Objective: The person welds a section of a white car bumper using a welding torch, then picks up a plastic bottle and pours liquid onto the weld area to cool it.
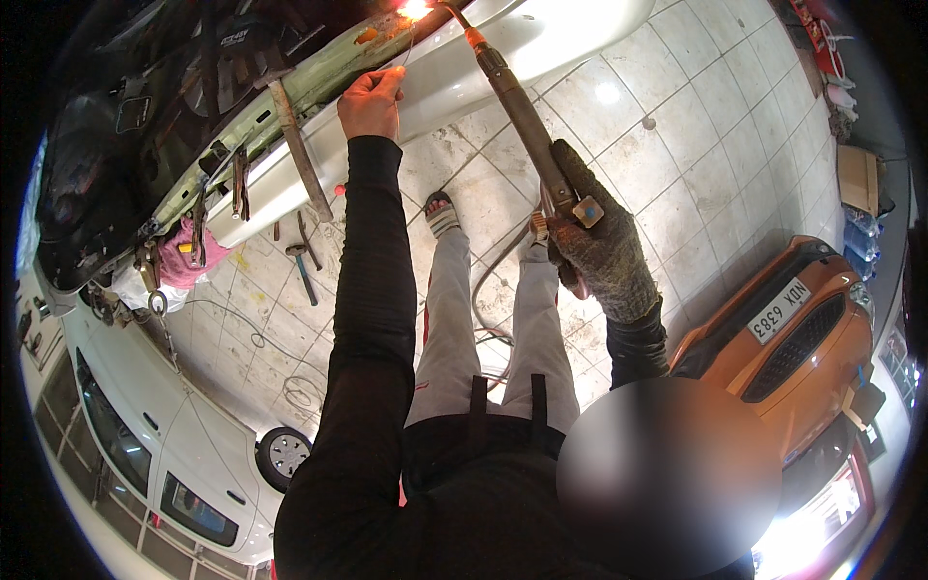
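My right hand point(601, 242), in a thick dark glove, is wrapped round the handle of a gas welding torch point(522, 116). Its bent neck leads up to a bright flame point(414, 9) at the top edge, against the greenish metal flange point(329, 77) of a car body. Between the bare fingertips of my left hand point(371, 106) a thin wire point(411, 46) is pinched, its upper end close to the flame. A hammer point(298, 145) with a wooden handle rests across the flange, left of that hand. The glare hides the exact spot being heated.
Clamping pliers point(241, 184) grip the flange near a pink cloth point(188, 256). On the tiled floor point(667, 126) lie another hammer point(303, 275) and a hose point(490, 280) by my feet. A white car point(184, 425) stands lower left, an orange car point(793, 338) at right.
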Available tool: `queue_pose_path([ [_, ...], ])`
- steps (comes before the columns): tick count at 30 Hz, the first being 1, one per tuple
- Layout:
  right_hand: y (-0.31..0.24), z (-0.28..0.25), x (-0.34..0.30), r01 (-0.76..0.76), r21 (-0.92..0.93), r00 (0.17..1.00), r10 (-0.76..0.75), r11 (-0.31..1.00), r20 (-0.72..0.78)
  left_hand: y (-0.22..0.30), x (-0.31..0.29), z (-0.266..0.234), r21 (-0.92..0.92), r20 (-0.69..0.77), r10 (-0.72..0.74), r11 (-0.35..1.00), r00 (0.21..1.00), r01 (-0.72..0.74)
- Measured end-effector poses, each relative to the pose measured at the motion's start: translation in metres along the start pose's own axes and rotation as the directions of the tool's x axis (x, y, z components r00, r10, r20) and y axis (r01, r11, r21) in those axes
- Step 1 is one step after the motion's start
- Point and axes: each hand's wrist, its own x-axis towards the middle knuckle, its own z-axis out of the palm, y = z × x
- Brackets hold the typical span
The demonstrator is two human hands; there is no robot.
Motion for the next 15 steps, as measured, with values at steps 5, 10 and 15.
queue_pose_path([
  [5, -0.0012, -0.0007, 0.0002, 0.004, 0.026, 1.0, -0.004, 1.0, 0.009, 0.0021, -0.0012, 0.0011, 0.023, -0.003, 0.013, 1.0, 1.0, -0.013],
  [10, -0.0004, -0.0008, 0.0011, 0.005, 0.013, 1.0, -0.005, 1.0, 0.006, 0.0031, -0.0017, 0.0012, 0.047, -0.002, 0.017, 0.999, 1.0, -0.017],
  [15, -0.002, -0.0018, 0.0002, -0.006, 0.042, 1.0, 0.006, 0.999, 0.019, 0.005, -0.0003, 0.0018, 0.051, -0.012, 0.003, 0.999, 1.0, -0.002],
])
